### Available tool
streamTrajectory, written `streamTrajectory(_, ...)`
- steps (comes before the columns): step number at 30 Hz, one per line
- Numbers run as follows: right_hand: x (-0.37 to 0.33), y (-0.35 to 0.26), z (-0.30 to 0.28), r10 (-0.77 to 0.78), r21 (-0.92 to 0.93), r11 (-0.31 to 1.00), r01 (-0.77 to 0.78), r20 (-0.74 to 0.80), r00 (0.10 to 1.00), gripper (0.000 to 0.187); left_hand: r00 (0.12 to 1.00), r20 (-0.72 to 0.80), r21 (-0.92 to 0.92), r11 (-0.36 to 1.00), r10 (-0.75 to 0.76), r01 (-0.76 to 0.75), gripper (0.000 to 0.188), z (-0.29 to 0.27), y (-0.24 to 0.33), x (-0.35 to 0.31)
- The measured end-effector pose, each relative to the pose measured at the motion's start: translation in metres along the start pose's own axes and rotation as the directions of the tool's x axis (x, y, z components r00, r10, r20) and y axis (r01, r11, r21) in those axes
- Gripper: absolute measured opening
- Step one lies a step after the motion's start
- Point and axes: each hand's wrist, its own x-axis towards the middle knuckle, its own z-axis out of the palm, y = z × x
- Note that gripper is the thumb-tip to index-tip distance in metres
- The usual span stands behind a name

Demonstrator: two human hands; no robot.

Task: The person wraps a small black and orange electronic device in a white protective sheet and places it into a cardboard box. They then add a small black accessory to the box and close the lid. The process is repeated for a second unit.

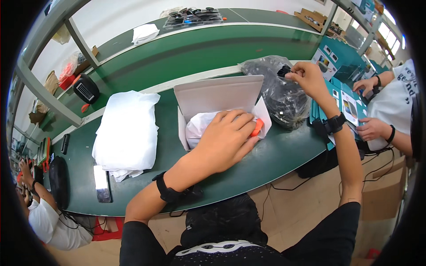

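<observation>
An open white cardboard box (217, 94) stands on the green table in front of me, its lid raised at the back. Inside lies a bundle in thin white wrapping (196, 127), with an orange piece (257, 127) at its right end. My left hand (224, 139) rests over the bundle, fingers stretched out, hiding much of it. To the right of the box, my right hand (312, 79) pinches a small black part (284, 70) at the mouth of a clear plastic bag (284, 99). More dark items fill the bag; the part's exact kind is unclear.
A stack of white sheets (126, 128) lies left of the box, a phone-like slab (102, 184) below it. Teal printed boxes (344, 99) crowd the right end, where another person's hands (375, 128) work. A metal frame post (49, 93) rises at left.
</observation>
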Motion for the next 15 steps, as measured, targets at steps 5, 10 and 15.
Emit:
streamTrajectory(5, -0.004, 0.011, 0.003, -0.038, -0.131, 0.991, 0.028, -0.078, 0.996, 0.028, 0.995, -0.077, -0.004, 0.998, -0.066, 0.066, 0.036, 0.007, 0.0, 0.001)
streamTrajectory(10, 0.002, 0.044, 0.024, -0.14, 0.004, 0.99, 0.14, 0.049, 0.989, 0.028, 0.994, -0.071, -0.024, 0.996, -0.086, 0.084, 0.04, 0.002, -0.001, 0.001)
streamTrajectory(15, 0.019, 0.022, 0.039, -0.119, 0.006, 0.993, 0.121, 0.252, 0.96, 0.028, 0.989, -0.137, 0.02, 0.998, -0.053, 0.056, 0.034, -0.001, 0.004, -0.004)
